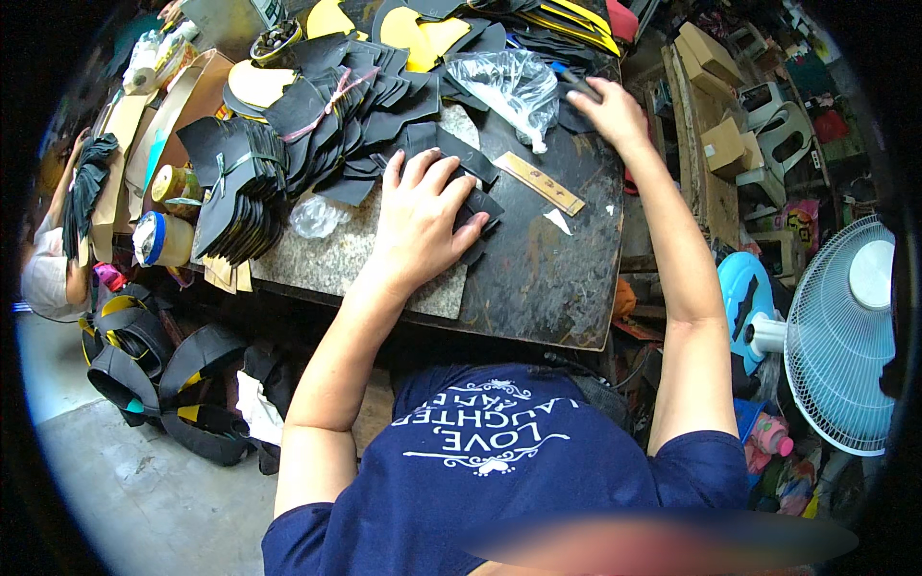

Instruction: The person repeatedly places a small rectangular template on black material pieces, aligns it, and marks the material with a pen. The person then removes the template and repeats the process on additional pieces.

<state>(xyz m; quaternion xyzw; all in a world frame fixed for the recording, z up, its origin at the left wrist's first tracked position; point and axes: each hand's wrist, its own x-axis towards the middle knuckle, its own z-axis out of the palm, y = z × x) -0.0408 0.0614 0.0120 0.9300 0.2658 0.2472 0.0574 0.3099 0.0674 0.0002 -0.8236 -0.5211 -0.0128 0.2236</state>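
Fingers [437,173] of our left hand [418,226] lie spread, pressing flat black leather cut pieces [477,206] on the worktop [547,278]; thin, limp and light, we judge them best pinched at an edge.

black pieces [477,213] half hidden under left hand [418,219], right fingertips' object [580,84] unclear

Left hand [420,219] lies palm down near picture centre, fingers [434,171] spread slightly and pointing to 12 o'clock, thumb out toward 2 o'clock. Left forearm bare, running down to 7 o'clock, elbow bent. Right hand [608,113] reaches far out at 1 o'clock, palm down, fingertips curled at the far end; grip unclear. Right arm bare, nearly straight, running back to 5 o'clock. Hands well apart.
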